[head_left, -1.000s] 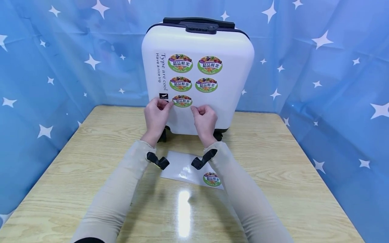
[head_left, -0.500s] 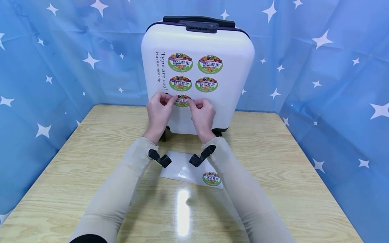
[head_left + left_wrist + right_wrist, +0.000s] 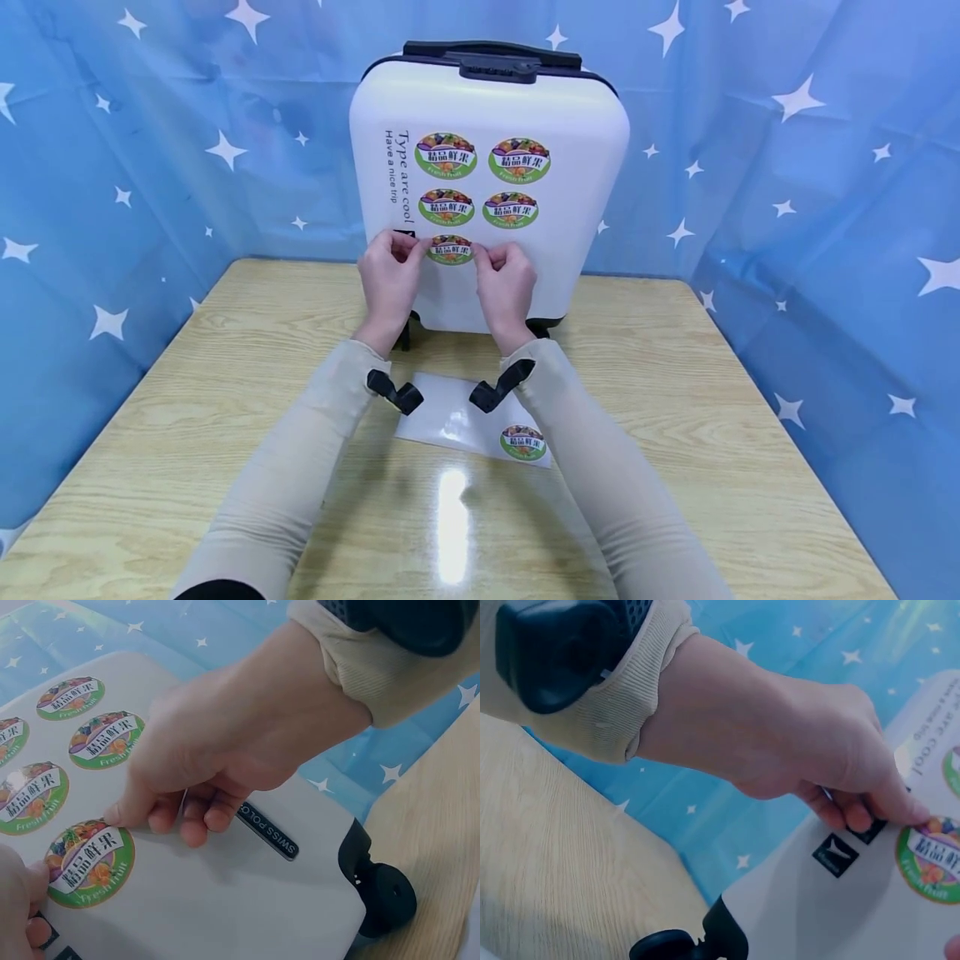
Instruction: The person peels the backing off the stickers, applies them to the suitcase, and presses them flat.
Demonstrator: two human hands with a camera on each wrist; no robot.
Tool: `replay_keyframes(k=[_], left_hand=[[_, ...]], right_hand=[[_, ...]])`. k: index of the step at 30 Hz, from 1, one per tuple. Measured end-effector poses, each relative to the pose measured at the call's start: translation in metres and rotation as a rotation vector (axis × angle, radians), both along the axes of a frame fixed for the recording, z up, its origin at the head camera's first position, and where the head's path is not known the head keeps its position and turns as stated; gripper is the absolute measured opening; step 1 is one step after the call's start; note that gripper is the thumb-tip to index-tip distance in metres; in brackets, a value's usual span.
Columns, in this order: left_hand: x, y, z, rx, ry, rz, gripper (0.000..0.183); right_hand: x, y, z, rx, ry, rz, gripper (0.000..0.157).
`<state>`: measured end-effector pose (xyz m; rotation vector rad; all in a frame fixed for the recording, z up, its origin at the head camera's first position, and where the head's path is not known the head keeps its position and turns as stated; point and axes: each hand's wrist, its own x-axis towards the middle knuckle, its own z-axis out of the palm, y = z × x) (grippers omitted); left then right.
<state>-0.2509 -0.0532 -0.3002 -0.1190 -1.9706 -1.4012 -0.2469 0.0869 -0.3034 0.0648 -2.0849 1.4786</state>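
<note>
An oval fruit sticker (image 3: 451, 250) lies flat against the front of a white suitcase (image 3: 555, 258), below several matching stickers. My left hand (image 3: 390, 271) pinches the sticker's upper left edge, its other fingers curled. At the opposite edge, my right hand (image 3: 506, 283) does the same with thumb and fingertips. The left wrist view shows the right hand's thumb on the rim of the sticker (image 3: 91, 862). In the right wrist view, the left hand's thumb touches the sticker (image 3: 934, 862) while the curled fingers sit close to a black printed square (image 3: 835, 855).
The suitcase stands upright at the back of a wooden table (image 3: 225, 375). In front of it lies a white backing sheet (image 3: 450, 417) bearing one more fruit sticker (image 3: 522, 442). A blue star-patterned curtain (image 3: 150, 125) surrounds the table on the sides and back.
Both hands rose and closed in over the sticker's edges, then drew slightly apart, uncovering more of it. The sticker has stayed in place on the suitcase.
</note>
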Motion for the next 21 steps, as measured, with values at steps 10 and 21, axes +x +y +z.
replay_keyframes(k=[10, 21], left_hand=[[0.000, 0.003, -0.016, -0.011, -0.017, 0.002, 0.019], [0.000, 0.007, -0.031, -0.069, -0.031, 0.026, 0.019]], right_hand=[[-0.002, -0.001, -0.016, 0.035, -0.032, 0.003, 0.027], [-0.002, -0.003, -0.022, 0.099, -0.016, -0.016, 0.026]])
